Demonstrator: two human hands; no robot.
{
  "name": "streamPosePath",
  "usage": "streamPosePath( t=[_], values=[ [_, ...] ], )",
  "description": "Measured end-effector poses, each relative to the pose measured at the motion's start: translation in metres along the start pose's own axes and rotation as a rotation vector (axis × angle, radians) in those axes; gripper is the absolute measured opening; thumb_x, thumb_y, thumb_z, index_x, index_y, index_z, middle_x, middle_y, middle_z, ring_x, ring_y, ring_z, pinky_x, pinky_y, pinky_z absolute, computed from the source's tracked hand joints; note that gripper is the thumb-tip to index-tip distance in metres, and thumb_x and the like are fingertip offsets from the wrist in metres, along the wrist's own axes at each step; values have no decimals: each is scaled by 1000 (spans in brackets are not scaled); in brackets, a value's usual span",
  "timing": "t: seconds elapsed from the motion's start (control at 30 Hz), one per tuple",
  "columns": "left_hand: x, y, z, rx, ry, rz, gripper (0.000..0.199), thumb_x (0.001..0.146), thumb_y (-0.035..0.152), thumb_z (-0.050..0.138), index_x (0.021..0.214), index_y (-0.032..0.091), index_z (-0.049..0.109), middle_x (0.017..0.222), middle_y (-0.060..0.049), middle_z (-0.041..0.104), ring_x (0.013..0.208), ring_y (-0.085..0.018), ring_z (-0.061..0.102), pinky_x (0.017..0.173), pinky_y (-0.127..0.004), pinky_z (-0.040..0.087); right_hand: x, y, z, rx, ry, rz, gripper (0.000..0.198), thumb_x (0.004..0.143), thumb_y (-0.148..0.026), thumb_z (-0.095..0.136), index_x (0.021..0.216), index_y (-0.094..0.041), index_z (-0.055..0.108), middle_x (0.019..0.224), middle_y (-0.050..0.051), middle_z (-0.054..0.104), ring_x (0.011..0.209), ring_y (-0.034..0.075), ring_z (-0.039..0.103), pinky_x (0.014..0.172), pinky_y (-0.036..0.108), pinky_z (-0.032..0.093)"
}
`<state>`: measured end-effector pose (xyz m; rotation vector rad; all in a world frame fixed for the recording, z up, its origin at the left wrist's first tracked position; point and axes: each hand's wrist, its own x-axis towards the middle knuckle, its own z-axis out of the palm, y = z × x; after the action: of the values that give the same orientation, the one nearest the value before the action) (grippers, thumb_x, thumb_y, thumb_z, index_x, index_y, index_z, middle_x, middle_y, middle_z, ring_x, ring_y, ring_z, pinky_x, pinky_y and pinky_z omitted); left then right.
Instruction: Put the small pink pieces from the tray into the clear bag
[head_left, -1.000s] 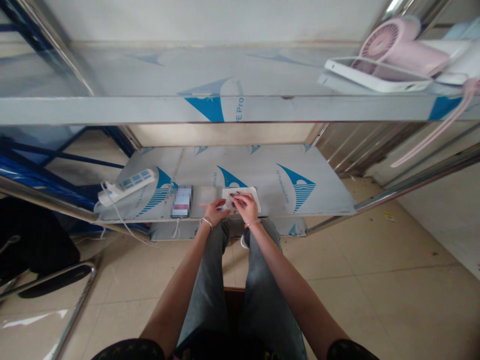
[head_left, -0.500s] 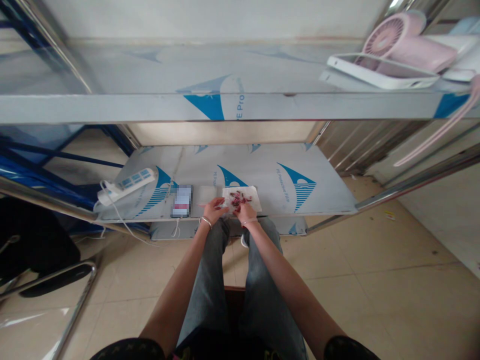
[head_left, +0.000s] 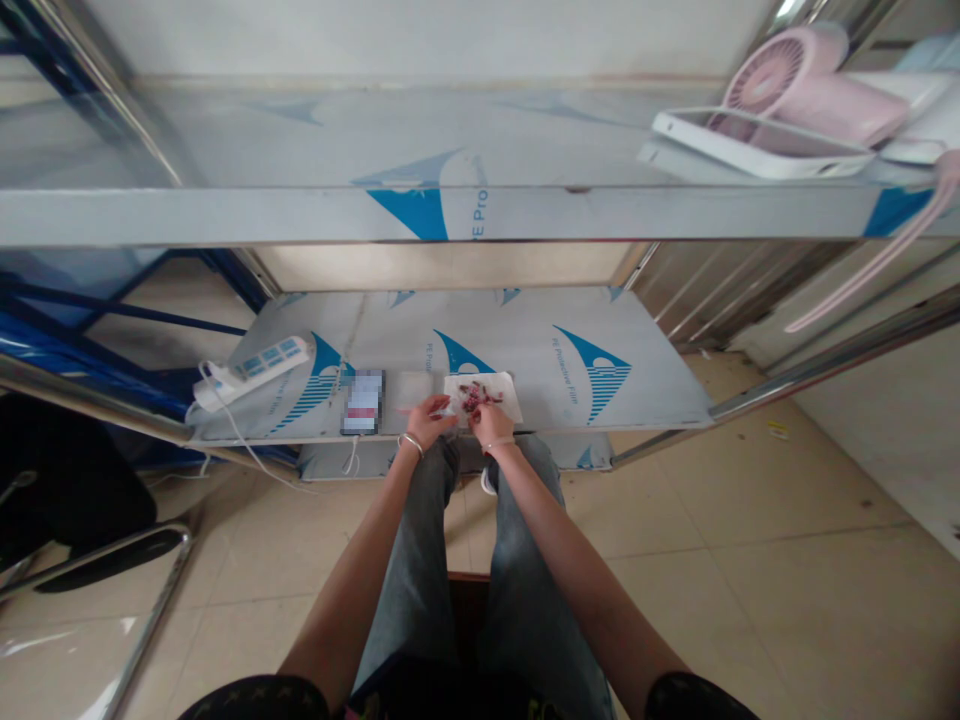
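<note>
A white sheet lies on the lower shelf, bearing a small heap of dark pink and red pieces that look like dried flower buds. Over the sheet's near edge is my right hand, fingers drawn together at the heap; what they pinch is too small to name. Just left of the sheet, my left hand has its fingers closed around something pale and partly see-through, which I cannot make out. Behind that hand a pale, translucent square rests flat on the shelf.
A phone with a cable lies to the left, and a white power strip farther left. The upper shelf crosses above my hands, carrying a pink fan and a white frame-like tray. Metal posts flank the lower shelf.
My right hand has shifted very slightly at the near side of the heap. My left hand stays in nearly the same place.
</note>
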<state>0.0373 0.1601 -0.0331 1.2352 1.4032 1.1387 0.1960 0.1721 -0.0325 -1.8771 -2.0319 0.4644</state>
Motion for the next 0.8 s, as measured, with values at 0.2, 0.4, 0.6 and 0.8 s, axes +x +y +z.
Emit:
streamPosePath(
  t=[0.2, 0.4, 0.6, 0.8],
  values=[
    [-1, 1, 2, 73, -23, -2, 47, 56, 20, 77, 102, 13, 65, 108, -14, 69, 108, -28, 62, 87, -40, 52, 3, -2, -11, 276, 171, 25, 16, 83, -28, 60, 87, -17, 70, 85, 7, 69, 79, 17, 63, 72, 25, 48],
    [-4, 4, 4, 152, -40, 20, 49, 56, 18, 77, 103, 13, 65, 107, -14, 69, 105, -28, 63, 86, -40, 53, 6, -1, -3, 491, 215, -170, 16, 79, -29, 64, 82, -15, 70, 74, 5, 67, 62, 14, 57, 63, 25, 47],
    [-1, -2, 4, 150, -16, 22, 49, 55, 22, 78, 102, 15, 66, 106, -13, 69, 105, -27, 63, 85, -38, 53, 6, 2, -2, 316, 101, -31, 14, 84, -24, 61, 88, -15, 70, 86, 7, 70, 79, 17, 64, 75, 27, 48],
    [-3, 0, 4, 134, -8, 38, 49, 54, 23, 80, 101, 16, 65, 105, -12, 70, 103, -26, 64, 87, -39, 53, 2, -1, -1, 30, -70, 41, 13, 79, -21, 67, 90, -15, 71, 104, 13, 68, 95, 23, 64, 79, 31, 49]
  ],
)
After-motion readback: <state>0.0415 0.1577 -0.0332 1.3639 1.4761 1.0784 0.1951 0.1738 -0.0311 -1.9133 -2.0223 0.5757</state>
